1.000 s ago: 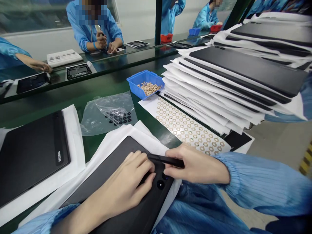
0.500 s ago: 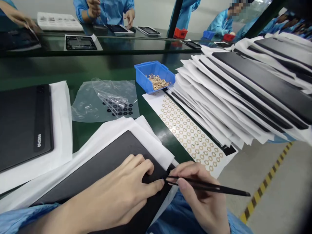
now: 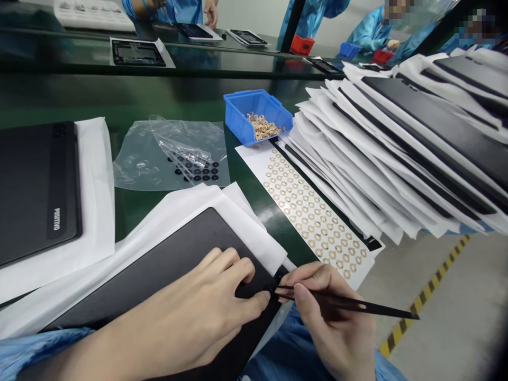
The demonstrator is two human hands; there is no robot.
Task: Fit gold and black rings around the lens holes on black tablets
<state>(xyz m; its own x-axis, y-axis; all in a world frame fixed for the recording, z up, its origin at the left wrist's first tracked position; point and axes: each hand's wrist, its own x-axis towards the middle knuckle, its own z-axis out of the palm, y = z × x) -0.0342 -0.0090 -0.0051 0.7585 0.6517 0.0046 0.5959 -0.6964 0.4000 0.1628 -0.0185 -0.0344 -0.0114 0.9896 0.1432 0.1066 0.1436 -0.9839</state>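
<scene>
A black tablet back cover [image 3: 178, 254] lies aslant on white wrapping paper [image 3: 254, 227] at the table's near edge. My left hand [image 3: 206, 301] rests on it with curled fingers, its thumb pressed near the cover's right-hand edge. Black tweezers [image 3: 381, 308] are pinched in my right hand [image 3: 337, 323]. Their tips come down beside my left thumb, close to a dark round lens area [image 3: 280, 274]; whether they hold a small part I cannot tell. Beyond my right hand lies a white sheet of ring-shaped stickers [image 3: 309, 211].
A blue bin [image 3: 240, 119] holds small tan rings. Left of it lies a clear plastic bag [image 3: 138, 153] near black discs [image 3: 206, 171]. A POSITIVO cover [image 3: 32, 185] is at left. Paper-layered covers [image 3: 381, 148] form a tall stack at right. Co-workers sit across the line.
The view has shifted slightly. Both hands stay at the cover's edge, and the tweezers' tips remain beside my left thumb with little movement.
</scene>
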